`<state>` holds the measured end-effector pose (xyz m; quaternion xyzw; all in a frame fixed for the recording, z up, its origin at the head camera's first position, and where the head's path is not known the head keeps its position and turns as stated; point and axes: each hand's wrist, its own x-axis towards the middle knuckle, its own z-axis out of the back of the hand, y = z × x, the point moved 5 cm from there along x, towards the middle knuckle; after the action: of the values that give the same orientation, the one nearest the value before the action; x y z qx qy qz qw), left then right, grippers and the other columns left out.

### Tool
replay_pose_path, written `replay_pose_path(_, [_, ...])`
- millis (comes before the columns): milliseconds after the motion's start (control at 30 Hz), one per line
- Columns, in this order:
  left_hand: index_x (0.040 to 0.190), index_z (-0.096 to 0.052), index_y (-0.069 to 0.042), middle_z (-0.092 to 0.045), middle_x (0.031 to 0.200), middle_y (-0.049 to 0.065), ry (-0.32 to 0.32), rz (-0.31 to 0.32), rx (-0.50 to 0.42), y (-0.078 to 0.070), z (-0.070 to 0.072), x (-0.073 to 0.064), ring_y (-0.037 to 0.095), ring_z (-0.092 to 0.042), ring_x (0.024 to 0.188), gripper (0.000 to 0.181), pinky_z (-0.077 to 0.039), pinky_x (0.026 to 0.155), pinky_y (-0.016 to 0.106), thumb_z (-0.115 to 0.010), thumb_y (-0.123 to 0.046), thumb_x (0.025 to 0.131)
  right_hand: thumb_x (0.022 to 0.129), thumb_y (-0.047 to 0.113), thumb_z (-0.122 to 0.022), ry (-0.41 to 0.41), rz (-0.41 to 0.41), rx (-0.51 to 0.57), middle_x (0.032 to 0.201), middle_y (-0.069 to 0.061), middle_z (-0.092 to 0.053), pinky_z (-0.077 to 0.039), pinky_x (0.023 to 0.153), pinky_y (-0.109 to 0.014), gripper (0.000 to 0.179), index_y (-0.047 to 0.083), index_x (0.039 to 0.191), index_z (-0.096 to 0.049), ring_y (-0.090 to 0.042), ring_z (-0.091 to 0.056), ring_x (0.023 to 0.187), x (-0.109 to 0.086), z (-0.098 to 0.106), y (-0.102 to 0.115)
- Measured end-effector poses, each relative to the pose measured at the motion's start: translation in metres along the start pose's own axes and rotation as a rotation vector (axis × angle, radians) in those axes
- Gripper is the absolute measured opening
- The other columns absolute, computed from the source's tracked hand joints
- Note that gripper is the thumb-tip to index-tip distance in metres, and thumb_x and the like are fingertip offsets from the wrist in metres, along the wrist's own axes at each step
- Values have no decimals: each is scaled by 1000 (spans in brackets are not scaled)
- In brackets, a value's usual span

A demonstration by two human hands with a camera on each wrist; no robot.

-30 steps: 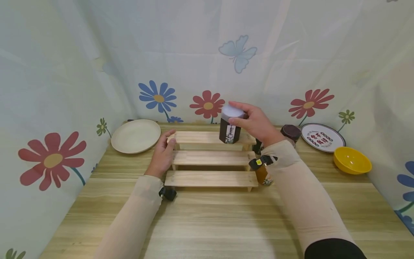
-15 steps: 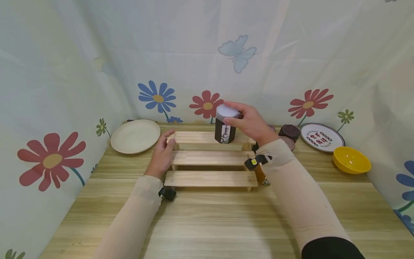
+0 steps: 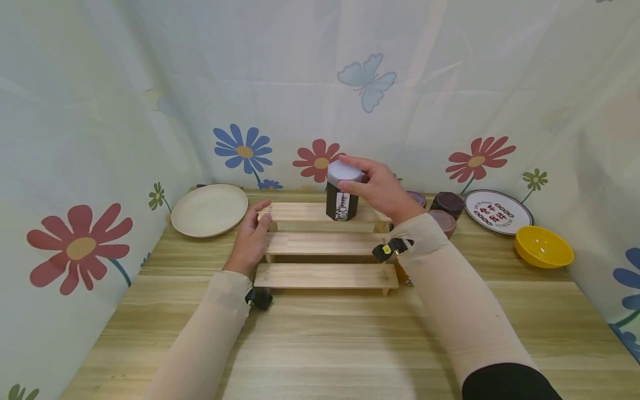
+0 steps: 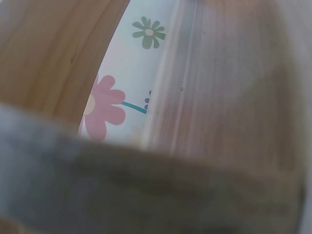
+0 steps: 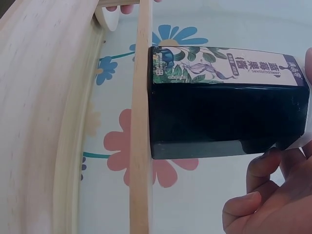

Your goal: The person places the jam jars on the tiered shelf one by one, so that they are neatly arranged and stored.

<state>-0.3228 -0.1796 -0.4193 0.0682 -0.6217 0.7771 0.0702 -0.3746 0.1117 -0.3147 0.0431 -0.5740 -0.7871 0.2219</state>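
Observation:
My right hand (image 3: 382, 186) grips the pale lid of a dark, six-sided jam jar (image 3: 341, 203). The jar is upright, its base at the top step of a three-step wooden rack (image 3: 320, 244). In the right wrist view, the jam jar (image 5: 224, 117) has its base against the board's edge, and a white label with plant drawings faces up the frame. My left hand (image 3: 252, 239) holds the left end of the rack's top step, thumb in front. The left wrist view is mostly pale wood board (image 4: 229, 97) close up, with no hand showing clearly.
Right of the rack stand a dark jar (image 3: 448, 204) and a pink-lidded jar (image 3: 444, 221); an amber jar (image 3: 403, 275) is partly hidden by my right sleeve. A patterned plate (image 3: 499, 211) and yellow bowl (image 3: 544, 247) lie farther right, a cream plate (image 3: 209, 211) at left.
My right hand has moved the jam jar left along the rack's top step, uncovering more of the jars at right. My left hand has stayed on the rack.

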Motion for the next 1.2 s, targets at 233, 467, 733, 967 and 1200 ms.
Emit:
replay_pose_path(233, [160,-41,-12,-49,124,26,-2,-5,-19,1,-1,1,30,-47,98,45,-39,89,35,-41,-22,116,101,14,-73,17,4,-7,156,-17,-48,-53,96,-34,61,14,158,-51,-31,-56,122,4,-6,3])
replay_pose_path(467, [160,-41,-12,-47,135,21,4,-6,-28,2,-2,1,32,-45,102,45,-37,92,38,-40,-21,116,100,14,-74,25,25,-8,158,-17,-47,-52,101,-37,63,15,158,-50,-32,-55,124,7,-13,6])
replay_pose_path(733, [160,-41,-12,-47,123,19,3,-3,-20,1,-2,2,31,-46,99,45,-38,90,37,-40,-21,116,99,15,-76,16,34,3,153,-17,-51,-52,97,-36,63,18,158,-52,-32,-57,119,12,-20,6])
replay_pose_path(967, [160,-41,-11,-46,140,21,4,-7,-18,1,-1,1,33,-45,105,45,-37,95,39,-40,-21,116,98,18,-78,17,36,-5,148,-13,-54,-53,104,-47,63,21,156,-54,-33,-57,124,16,-27,5])
replay_pose_path(1200, [160,-40,-11,-41,155,20,10,-11,-28,2,0,1,32,-44,111,46,-35,98,41,-40,-21,116,96,20,-80,-2,31,-16,145,-12,-54,-54,105,-48,62,26,154,-58,-32,-57,124,20,-35,6])
